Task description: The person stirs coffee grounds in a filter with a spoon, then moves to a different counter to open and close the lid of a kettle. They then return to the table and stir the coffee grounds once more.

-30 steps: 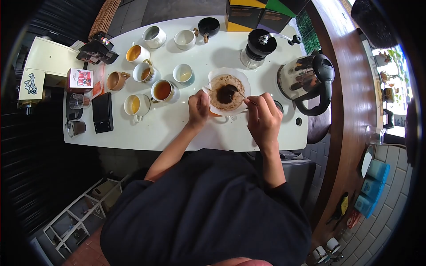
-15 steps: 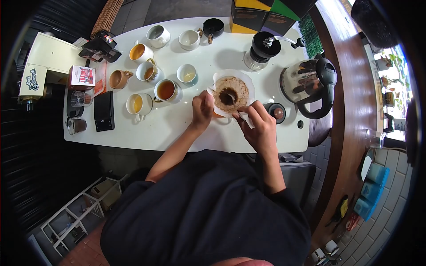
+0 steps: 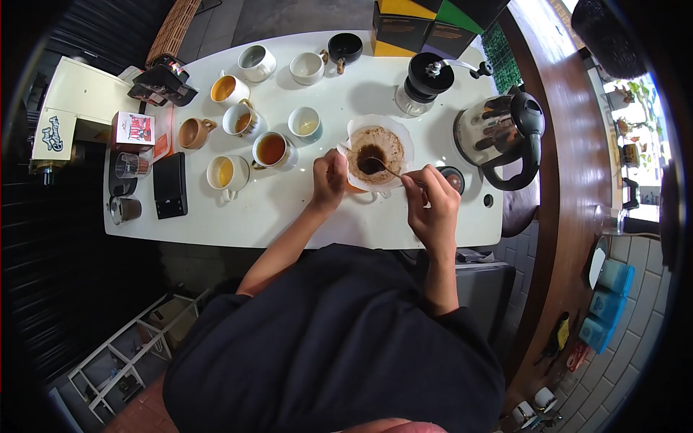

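A white paper coffee filter [image 3: 406,138] stands spread at the table's centre, its inner wall coated brown, with dark wet coffee grounds [image 3: 368,154] at the bottom. My left hand [image 3: 330,178] pinches the filter's left edge. Between the fingertips of my right hand [image 3: 434,204] is the handle of a thin spoon [image 3: 390,172], slanting down into the filter so that its bowl rests at the grounds. Beneath the filter, an orange rim and part of a clear vessel show; the rest is hidden. A round dark lid [image 3: 452,179] lies just behind my right hand.
Several cups stand left of the filter, the nearest a cup of amber liquid [image 3: 271,149] and a pale blue cup [image 3: 305,124]. A hand grinder [image 3: 429,78] is behind, a large kettle [image 3: 499,133] on the right. A black scale [image 3: 171,185] lies at left on the white table [image 3: 303,220].
My right hand has moved slightly right and turned, and the spoon now reaches into the grounds at a different slant. My left hand stays on the filter's edge.
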`<act>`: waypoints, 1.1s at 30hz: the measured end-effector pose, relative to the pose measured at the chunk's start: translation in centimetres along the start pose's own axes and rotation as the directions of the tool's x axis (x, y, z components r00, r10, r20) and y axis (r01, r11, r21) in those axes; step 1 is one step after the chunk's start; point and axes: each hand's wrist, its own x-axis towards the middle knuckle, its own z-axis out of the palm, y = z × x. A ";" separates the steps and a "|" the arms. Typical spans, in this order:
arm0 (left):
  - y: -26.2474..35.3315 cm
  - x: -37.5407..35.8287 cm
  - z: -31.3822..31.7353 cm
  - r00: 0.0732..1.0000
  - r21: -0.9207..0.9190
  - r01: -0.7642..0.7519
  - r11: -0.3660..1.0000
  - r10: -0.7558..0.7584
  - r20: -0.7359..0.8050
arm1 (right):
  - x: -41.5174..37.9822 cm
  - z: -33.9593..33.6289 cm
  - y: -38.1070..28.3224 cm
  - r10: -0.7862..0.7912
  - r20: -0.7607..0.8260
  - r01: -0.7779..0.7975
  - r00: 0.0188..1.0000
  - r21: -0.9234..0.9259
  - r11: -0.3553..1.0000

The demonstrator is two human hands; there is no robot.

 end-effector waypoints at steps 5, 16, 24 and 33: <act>-0.2 0.1 0.2 0.999 0.001 -0.037 0.999 0.037 -0.028 | 0.0 0.6 0.8 -0.017 0.028 0.017 0.999 -0.016 1.000; -0.5 0.0 -0.5 1.000 0.034 -0.013 0.999 0.012 0.026 | 0.7 -0.1 1.0 -0.108 0.022 0.110 0.994 -0.146 0.983; -0.3 -0.2 -0.3 1.000 0.041 0.006 0.999 -0.005 -0.007 | -0.2 0.1 0.2 -0.077 0.040 0.078 0.996 -0.022 0.997; 0.2 -0.2 0.4 0.998 0.032 -0.022 0.999 0.024 -0.060 | 0.4 0.6 1.4 -0.137 0.006 0.136 0.991 -0.094 0.986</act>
